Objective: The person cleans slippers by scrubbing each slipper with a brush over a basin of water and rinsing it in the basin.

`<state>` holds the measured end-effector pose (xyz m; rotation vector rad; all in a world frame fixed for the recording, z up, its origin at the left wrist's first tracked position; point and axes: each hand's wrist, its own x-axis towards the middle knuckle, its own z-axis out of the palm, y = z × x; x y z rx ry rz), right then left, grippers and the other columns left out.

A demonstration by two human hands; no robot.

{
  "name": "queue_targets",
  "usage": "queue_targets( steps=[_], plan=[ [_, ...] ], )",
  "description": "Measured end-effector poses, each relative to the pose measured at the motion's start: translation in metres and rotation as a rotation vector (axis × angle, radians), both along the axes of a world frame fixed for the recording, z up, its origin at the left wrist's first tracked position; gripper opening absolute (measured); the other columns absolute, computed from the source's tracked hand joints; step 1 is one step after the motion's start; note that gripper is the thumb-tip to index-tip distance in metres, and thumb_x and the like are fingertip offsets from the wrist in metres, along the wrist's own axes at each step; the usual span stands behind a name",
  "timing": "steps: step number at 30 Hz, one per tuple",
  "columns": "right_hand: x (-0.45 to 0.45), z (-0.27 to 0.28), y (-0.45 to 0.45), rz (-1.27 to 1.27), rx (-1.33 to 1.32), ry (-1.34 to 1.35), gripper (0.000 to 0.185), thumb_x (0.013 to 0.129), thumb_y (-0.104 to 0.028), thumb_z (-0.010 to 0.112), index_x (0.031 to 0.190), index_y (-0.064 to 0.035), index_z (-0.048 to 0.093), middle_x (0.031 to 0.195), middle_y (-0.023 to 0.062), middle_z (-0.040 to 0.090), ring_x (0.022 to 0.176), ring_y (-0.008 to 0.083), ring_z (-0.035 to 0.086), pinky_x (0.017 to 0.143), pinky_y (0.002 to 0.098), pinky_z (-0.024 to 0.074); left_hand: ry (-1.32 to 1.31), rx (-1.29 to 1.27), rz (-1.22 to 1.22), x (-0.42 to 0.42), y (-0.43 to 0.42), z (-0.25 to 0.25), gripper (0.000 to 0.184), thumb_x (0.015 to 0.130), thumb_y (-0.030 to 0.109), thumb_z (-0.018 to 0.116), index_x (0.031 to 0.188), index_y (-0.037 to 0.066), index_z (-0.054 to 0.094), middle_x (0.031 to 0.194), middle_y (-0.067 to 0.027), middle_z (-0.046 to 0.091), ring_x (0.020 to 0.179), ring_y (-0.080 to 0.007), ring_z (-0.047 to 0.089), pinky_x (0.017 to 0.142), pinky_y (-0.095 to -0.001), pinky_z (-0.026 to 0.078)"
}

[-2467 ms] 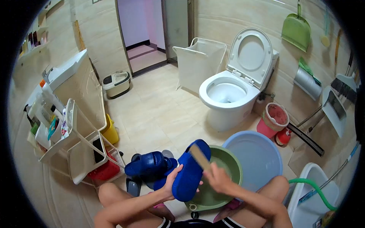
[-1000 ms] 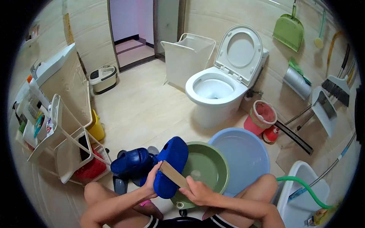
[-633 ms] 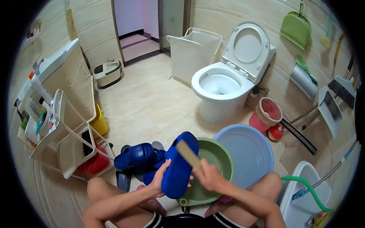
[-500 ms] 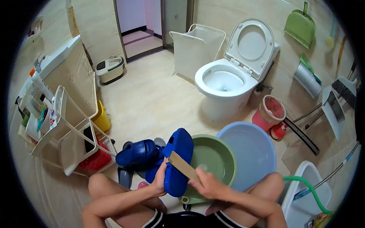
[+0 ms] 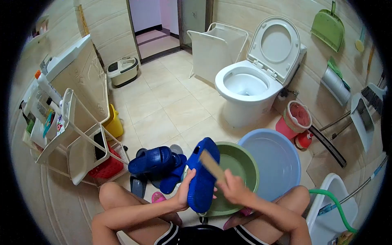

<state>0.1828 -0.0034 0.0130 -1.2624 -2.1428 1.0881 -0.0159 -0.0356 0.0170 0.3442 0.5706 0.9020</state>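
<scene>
A blue slipper (image 5: pixel 201 190) is tilted upright between my knees, its sole toward me, with my left hand (image 5: pixel 183 194) wrapped round its left side. My right hand (image 5: pixel 236 190) grips a wooden scrub brush (image 5: pixel 210 164) and holds it across the upper sole. The brush is slightly blurred, and its bristles are hidden. Behind the slipper, to the right, stands a green basin (image 5: pixel 254 173) with water in it. On the floor to the left lies a pile of blue slippers (image 5: pixel 149 162), with a dark grey slipper (image 5: pixel 138 185) beside it.
A blue basin (image 5: pixel 297 159) of water stands right of the green one. Beyond are the toilet (image 5: pixel 241 85), a pink bucket (image 5: pixel 286 124) and a white hamper (image 5: pixel 210 53). A shelf rack (image 5: pixel 75 118) stands left; a white tub (image 5: pixel 322 196) with a green hose (image 5: pixel 332 198) is right.
The view has shifted a little, moving the scene right and the toilet slightly up. The brush has moved a little along the sole and now blurs. Both hands keep their hold.
</scene>
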Motion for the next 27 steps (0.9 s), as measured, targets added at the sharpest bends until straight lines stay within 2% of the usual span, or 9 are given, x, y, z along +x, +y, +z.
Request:
queue_targets(
  steps=[6,8,10,14,16,18,21,24,27],
  plan=[
    [-0.005,0.007,0.002,-0.073,-0.014,-0.060,0.034,0.092,-0.032,0.050,0.091,0.0010,0.039,0.067,0.0281,0.055,0.068,0.0465,0.056,0.059,0.0513,0.0418,-0.021,-0.058,-0.004,0.003,0.005,0.000,0.059,0.094,0.051,0.033,0.129,0.004,0.041,0.112,-0.0151,0.056,0.092,-0.0290,0.062,0.078,-0.0443,0.054],
    [-0.007,0.008,-0.015,0.067,-0.030,0.062,0.034,0.091,-0.031,0.051,0.091,0.0008,0.039,0.068,0.0278,0.055,0.068,0.0473,0.056,0.059,0.0501,0.0421,0.190,-0.060,0.188,0.004,0.010,0.008,0.059,0.094,0.051,0.033,0.129,0.004,0.042,0.111,-0.0148,0.057,0.092,-0.0284,0.062,0.079,-0.0429,0.054],
    [-0.002,0.000,-0.009,0.101,-0.034,0.132,0.034,0.090,-0.031,0.053,0.092,0.0000,0.039,0.068,0.0283,0.055,0.067,0.0483,0.055,0.059,0.0511,0.0419,0.138,-0.104,0.180,0.003,0.006,0.004,0.060,0.094,0.052,0.033,0.129,0.004,0.041,0.109,-0.0151,0.059,0.093,-0.0277,0.062,0.078,-0.0418,0.054],
    [0.013,0.003,0.021,-0.037,0.076,-0.073,0.032,0.091,-0.030,0.052,0.092,-0.0007,0.039,0.068,0.0293,0.055,0.066,0.0493,0.055,0.056,0.0534,0.0410,-0.071,-0.119,-0.044,0.008,-0.009,0.001,0.057,0.095,0.050,0.034,0.134,0.009,0.034,0.116,-0.0164,0.053,0.090,-0.0285,0.062,0.073,-0.0420,0.056],
    [0.016,-0.002,0.034,-0.149,0.057,-0.129,0.031,0.091,-0.029,0.051,0.091,-0.0008,0.038,0.068,0.0288,0.055,0.069,0.0491,0.056,0.055,0.0529,0.0417,0.096,-0.079,-0.056,0.012,-0.012,0.007,0.069,0.092,0.057,0.030,0.131,0.001,0.040,0.101,-0.0277,0.060,0.082,-0.0370,0.064,0.078,-0.0415,0.052],
    [0.009,0.002,0.018,-0.147,0.052,-0.071,0.031,0.090,-0.028,0.052,0.090,-0.0007,0.039,0.067,0.0287,0.055,0.069,0.0484,0.057,0.055,0.0521,0.0420,0.064,-0.055,-0.054,0.006,-0.005,0.005,0.067,0.092,0.056,0.032,0.131,0.002,0.040,0.106,-0.0255,0.060,0.086,-0.0356,0.064,0.080,-0.0408,0.052],
    [-0.002,0.009,-0.011,0.113,0.129,0.023,0.030,0.090,-0.028,0.053,0.089,-0.0004,0.041,0.066,0.0284,0.055,0.066,0.0478,0.056,0.053,0.0518,0.0418,0.121,-0.083,0.180,0.001,0.005,0.007,0.056,0.094,0.051,0.036,0.128,0.006,0.042,0.108,-0.0155,0.059,0.092,-0.0256,0.063,0.075,-0.0403,0.056],
    [-0.004,0.007,-0.009,0.081,0.218,0.018,0.030,0.090,-0.028,0.054,0.089,0.0000,0.042,0.064,0.0282,0.054,0.063,0.0472,0.056,0.052,0.0521,0.0418,0.064,-0.018,0.087,0.000,-0.003,0.013,0.059,0.094,0.052,0.036,0.127,0.004,0.042,0.107,-0.0159,0.059,0.090,-0.0260,0.064,0.075,-0.0397,0.056],
    [0.004,0.000,0.025,-0.188,0.182,-0.105,0.032,0.090,-0.031,0.053,0.090,-0.0005,0.042,0.060,0.0251,0.055,0.059,0.0452,0.056,0.052,0.0524,0.0422,-0.043,-0.007,-0.032,0.001,0.002,0.001,0.060,0.093,0.053,0.035,0.127,0.003,0.042,0.105,-0.0162,0.059,0.089,-0.0267,0.064,0.073,-0.0406,0.056]
  ],
)
